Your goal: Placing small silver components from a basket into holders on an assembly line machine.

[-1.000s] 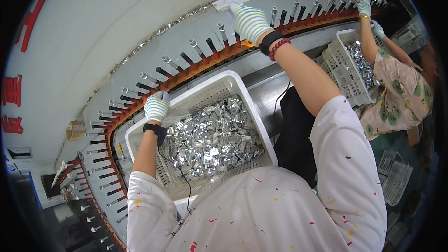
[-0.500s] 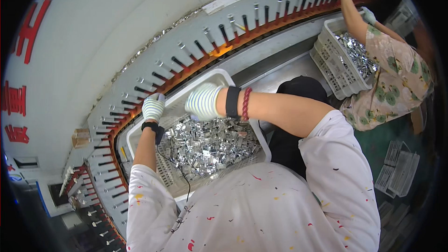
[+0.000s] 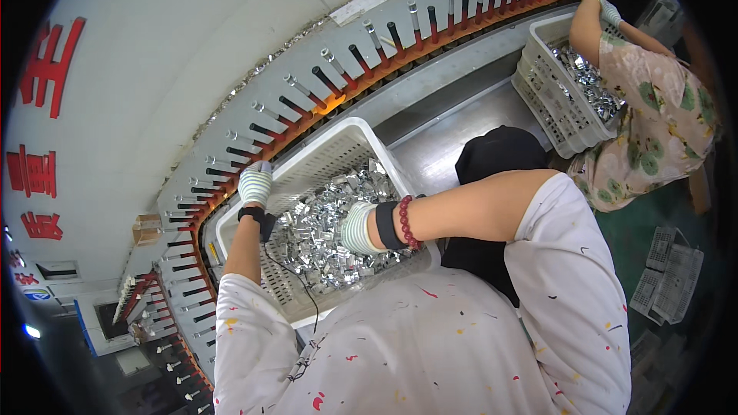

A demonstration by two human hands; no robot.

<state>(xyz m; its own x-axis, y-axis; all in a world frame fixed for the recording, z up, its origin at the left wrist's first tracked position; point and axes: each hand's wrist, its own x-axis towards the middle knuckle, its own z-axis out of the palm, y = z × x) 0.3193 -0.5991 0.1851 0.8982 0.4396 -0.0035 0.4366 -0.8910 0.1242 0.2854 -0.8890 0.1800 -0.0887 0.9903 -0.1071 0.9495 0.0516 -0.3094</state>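
Note:
My right hand [image 3: 359,228], in a striped knit glove, is down among small shiny metal parts [image 3: 327,219] in a white plastic crate [image 3: 367,132]. Its fingers are hidden by the glove's back and the parts, so their grip does not show. At the crate's far left rim is my left hand [image 3: 255,184], gloved alike, close to the curved conveyor line. Its fingers are drawn together, and whatever they hold is too small to make out. Upright spindles [image 3: 329,87] with red bases line the conveyor, some black-topped, others carrying shiny metal parts.
A co-worker [image 3: 653,100] in a floral top reaches to the line at the far right, beside another white crate [image 3: 550,96] of metal parts. A metal work surface [image 3: 434,154] lies between the crates. A black cable [image 3: 292,277] hangs from my left wrist. Lattice baskets [image 3: 667,275] lie on the green floor.
My right hand has come down from beside the conveyor into the metal parts. My left hand stays near the crate's rim. The spindles have shifted along the line, and the co-worker's arms have moved.

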